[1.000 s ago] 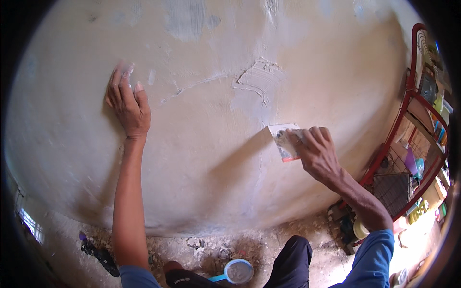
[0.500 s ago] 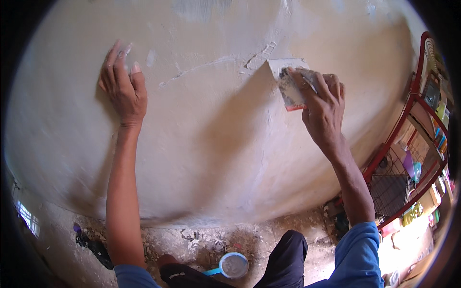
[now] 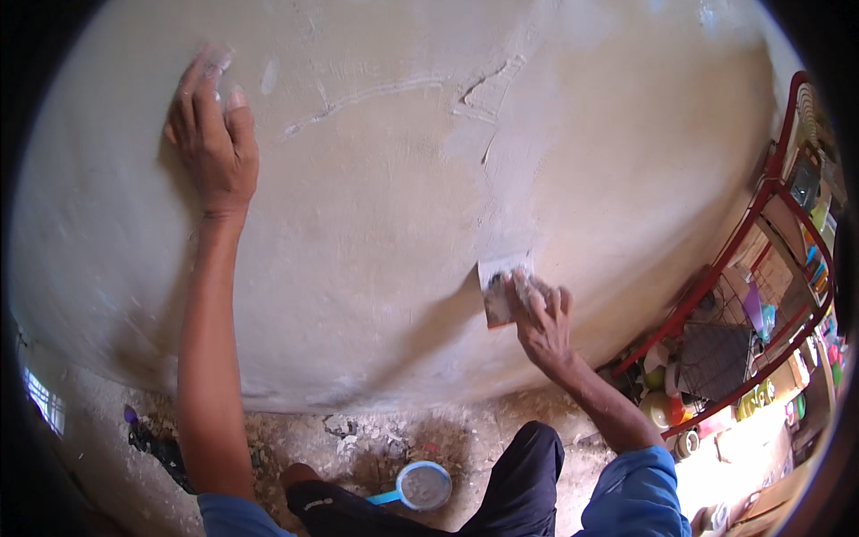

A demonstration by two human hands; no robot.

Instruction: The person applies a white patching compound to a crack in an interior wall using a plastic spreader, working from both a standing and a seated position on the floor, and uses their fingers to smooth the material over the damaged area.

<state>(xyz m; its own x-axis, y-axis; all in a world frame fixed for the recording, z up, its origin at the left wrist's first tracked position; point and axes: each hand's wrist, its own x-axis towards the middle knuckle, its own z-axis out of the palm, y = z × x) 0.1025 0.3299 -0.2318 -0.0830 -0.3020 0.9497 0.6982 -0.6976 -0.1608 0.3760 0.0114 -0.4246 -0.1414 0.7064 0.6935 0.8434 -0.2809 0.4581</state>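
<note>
My right hand (image 3: 543, 318) grips a flat putty knife (image 3: 497, 300) smeared with pale paste, its wide blade against the lower part of the wall (image 3: 358, 233). Up on the left, my left hand (image 3: 213, 134) rests by the wall with fingers bent and bunched; whitish paste covers the fingertips, and what they hold, if anything, I cannot make out. Between and above the hands run raised ridges of wet filler (image 3: 490, 89) and a long curved streak. A smoothed pale strip leads down to the blade.
On the littered floor between my legs stands a blue dipper (image 3: 423, 486) with greyish paste in it. A red metal rack (image 3: 750, 234) with household items curves along the right. Paint flakes and a dark plastic bag (image 3: 159, 455) lie at the wall's foot on the left.
My right hand has drawn the putty knife down the wall, from beside the filler ridges to near the bottom. My left hand has shifted slightly up and left.
</note>
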